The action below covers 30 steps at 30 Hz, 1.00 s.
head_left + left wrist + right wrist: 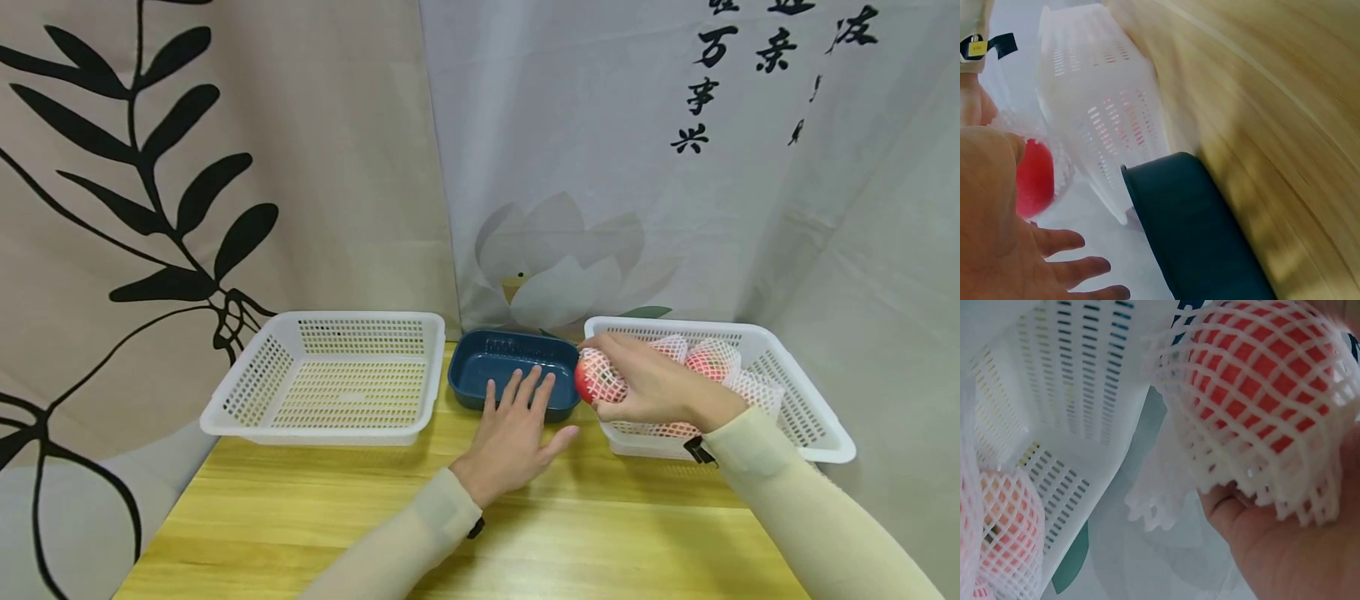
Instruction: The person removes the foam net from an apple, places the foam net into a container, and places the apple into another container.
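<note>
My right hand (656,383) holds a red apple (600,377) in a white foam net, lifted at the left end of the right basket. Seen by the right wrist camera, the net (1254,394) covers most of the fruit, with the palm and a finger beneath. My left hand (513,437) has its fingers straight and spread, the tips overlapping the near side of a dark blue dish (468,375). More netted apples (712,358) lie in the right white basket (813,425), partly hidden by my right hand and forearm.
Left of the dish stands another white perforated basket (322,375), with nothing in it. All three containers stand in a row on a wooden table (300,517). Behind them hangs a printed curtain (360,167).
</note>
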### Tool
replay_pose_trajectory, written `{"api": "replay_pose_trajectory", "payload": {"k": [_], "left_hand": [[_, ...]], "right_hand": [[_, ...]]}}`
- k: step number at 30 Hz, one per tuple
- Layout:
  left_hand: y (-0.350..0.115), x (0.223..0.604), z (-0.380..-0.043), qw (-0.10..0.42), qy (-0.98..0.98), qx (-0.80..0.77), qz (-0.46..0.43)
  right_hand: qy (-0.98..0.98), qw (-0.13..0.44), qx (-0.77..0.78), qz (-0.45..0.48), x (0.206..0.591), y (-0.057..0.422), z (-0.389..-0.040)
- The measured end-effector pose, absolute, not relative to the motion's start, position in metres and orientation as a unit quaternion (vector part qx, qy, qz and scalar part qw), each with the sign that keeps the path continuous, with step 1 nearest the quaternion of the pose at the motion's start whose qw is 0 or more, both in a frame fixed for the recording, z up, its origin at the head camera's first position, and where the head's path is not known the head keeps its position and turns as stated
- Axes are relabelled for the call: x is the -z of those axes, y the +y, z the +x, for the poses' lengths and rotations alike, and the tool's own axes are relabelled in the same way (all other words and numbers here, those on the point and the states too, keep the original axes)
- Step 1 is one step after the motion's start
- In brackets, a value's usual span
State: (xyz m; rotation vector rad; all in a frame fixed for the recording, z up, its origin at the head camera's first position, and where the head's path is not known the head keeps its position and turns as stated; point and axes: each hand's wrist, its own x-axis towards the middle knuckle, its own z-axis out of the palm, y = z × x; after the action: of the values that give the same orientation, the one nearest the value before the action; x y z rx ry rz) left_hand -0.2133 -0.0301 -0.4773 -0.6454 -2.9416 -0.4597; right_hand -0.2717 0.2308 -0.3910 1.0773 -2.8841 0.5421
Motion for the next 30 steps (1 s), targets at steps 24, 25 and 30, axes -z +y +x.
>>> {"api": "replay_pose_trajectory", "payload": {"k": [24,25,30], "left_hand": [[-0.065,0.482,-0.205,0.07,-0.966,0.136,-0.209],[-0.066,0.482,-0.204,0.074,-0.966,0.134,-0.21],[-0.073,0.486,-0.202,0.087,-0.965,0.123,-0.215]], "right_hand": [[-0.905,-0.014,-0.213,0.368,0.407,0.202,-0.253],[-0.905,-0.015,-0.212,0.368,0.408,0.201,-0.251],[-0.907,-0.019,-0.205,0.366,0.411,0.197,-0.246]]}}
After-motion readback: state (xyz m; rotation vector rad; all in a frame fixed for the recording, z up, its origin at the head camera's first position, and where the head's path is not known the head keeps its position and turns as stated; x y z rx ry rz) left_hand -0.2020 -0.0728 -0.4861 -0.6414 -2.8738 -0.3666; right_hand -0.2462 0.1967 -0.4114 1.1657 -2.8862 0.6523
